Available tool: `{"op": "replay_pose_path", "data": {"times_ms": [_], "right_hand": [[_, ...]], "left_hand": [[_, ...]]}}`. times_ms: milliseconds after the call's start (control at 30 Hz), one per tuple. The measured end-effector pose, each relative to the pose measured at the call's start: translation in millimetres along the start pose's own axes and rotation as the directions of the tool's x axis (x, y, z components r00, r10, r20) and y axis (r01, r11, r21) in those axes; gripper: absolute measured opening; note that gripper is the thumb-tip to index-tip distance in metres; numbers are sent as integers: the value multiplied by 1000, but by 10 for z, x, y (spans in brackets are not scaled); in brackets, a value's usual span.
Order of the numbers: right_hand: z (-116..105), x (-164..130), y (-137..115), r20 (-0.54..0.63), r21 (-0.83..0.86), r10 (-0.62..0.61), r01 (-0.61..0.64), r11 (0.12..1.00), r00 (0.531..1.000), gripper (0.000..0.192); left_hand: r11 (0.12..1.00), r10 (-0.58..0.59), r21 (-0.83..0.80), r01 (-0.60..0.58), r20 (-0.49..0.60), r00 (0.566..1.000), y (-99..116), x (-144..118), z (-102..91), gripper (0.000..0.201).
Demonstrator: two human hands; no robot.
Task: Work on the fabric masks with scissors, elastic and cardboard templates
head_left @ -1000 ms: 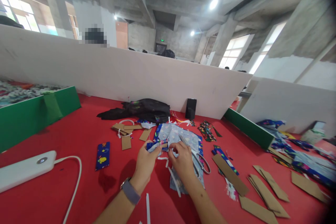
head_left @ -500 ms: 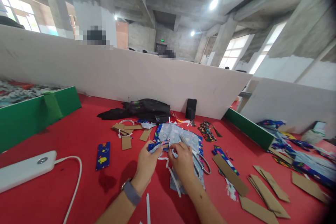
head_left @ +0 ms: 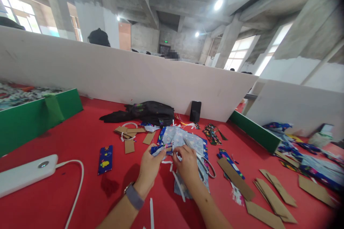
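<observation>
Head view. Left hand [head_left: 149,166] and right hand [head_left: 186,164] meet over the near centre of the red tabletop [head_left: 80,139], each grip pinched shut on a small folded fabric piece [head_left: 162,149] at the near left edge of the pale printed cloth [head_left: 180,139]. One wrapped blue strip [head_left: 105,159] lies finished to the left; many bare cardboard strips [head_left: 271,195] remain on the right. Scissors [head_left: 202,161] rest just right of the right hand. Both wrists angle inward, fingers curled.
</observation>
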State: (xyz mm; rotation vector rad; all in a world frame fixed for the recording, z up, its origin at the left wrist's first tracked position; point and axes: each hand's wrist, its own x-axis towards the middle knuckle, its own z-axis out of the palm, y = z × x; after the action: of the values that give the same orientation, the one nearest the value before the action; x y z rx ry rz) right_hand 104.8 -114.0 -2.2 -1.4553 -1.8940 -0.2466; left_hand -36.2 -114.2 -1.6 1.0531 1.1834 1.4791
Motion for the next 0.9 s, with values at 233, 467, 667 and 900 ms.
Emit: {"op": "replay_pose_path", "data": {"times_ms": [233, 467, 667, 900], "right_hand": [[7, -16, 8, -11, 15, 8, -8, 1000, 1000, 14], [2, -35, -26, -43, 10, -2, 2, 1000, 999, 10], [-6, -28, -35, -39, 3, 6, -5, 1000, 999, 12], [-4, -34, -31, -39, -34, 12, -13, 999, 999, 12]], "left_hand": [[990, -67, -125, 65, -10, 998, -20, 18, 14, 31], [991, -74, -114, 71, -21, 997, -65, 37, 16, 31], [1000, -16, -22, 16, -15, 1000, -41, 13, 15, 27], [998, 28, 59, -28, 3, 1000, -16, -9, 26, 21]]}}
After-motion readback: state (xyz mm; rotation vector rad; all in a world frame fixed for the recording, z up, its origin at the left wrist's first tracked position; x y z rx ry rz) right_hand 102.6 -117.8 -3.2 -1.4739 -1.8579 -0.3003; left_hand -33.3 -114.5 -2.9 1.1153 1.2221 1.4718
